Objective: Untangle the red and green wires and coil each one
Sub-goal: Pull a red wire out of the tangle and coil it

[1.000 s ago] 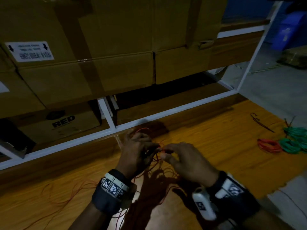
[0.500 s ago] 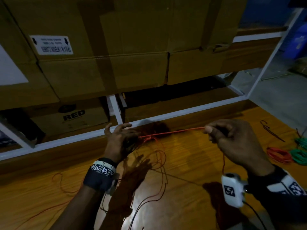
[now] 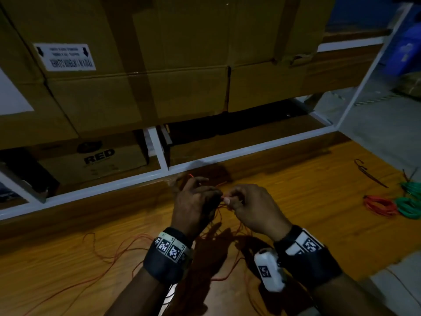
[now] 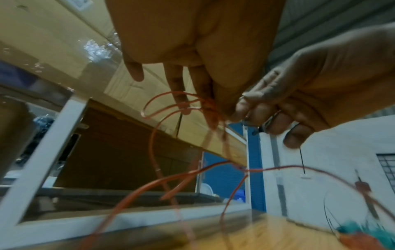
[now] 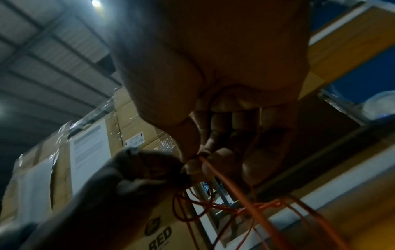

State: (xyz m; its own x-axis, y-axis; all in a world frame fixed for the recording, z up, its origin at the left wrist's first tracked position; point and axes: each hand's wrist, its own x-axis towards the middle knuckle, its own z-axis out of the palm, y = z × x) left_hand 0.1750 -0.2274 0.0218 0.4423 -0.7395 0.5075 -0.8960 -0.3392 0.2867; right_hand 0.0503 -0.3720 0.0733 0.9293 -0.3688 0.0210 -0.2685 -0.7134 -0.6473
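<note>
Red wire point(image 3: 222, 199) sits pinched between both hands, held just above the tabletop point(image 3: 307, 213). Half a second ago the right hand point(image 3: 255, 208) was out wide, stretching a straight run of wire away from the left; now it is back in and the two hands touch at the fingertips. The left hand point(image 3: 193, 204) holds small loops of the thin, round, plastic-coated strand, and the left wrist view shows three arcs fanning from its fingers point(image 4: 203, 94). The right-hand grip is a thumb-and-finger pinch closed on the wire, seen at the fingertips point(image 5: 193, 166) in the right wrist view, with one strand running down from it. Below the hands the slack hangs in loose tangled curves, and more trails across the glossy orange wood to the left in thin wandering loops.

Out at the right edge lie finished bundles: one red coil point(image 3: 379, 205) and two green coils point(image 3: 410, 206), flat rings close together, the red one touching the nearer green. A dark thin hooked piece point(image 3: 369, 174) lies apart from them, nearer the shelf; what it is I cannot tell.

Behind the tabletop runs a white metal shelf frame point(image 3: 227, 153) loaded with brown cardboard boxes point(image 3: 159, 65), one printed RED.
</note>
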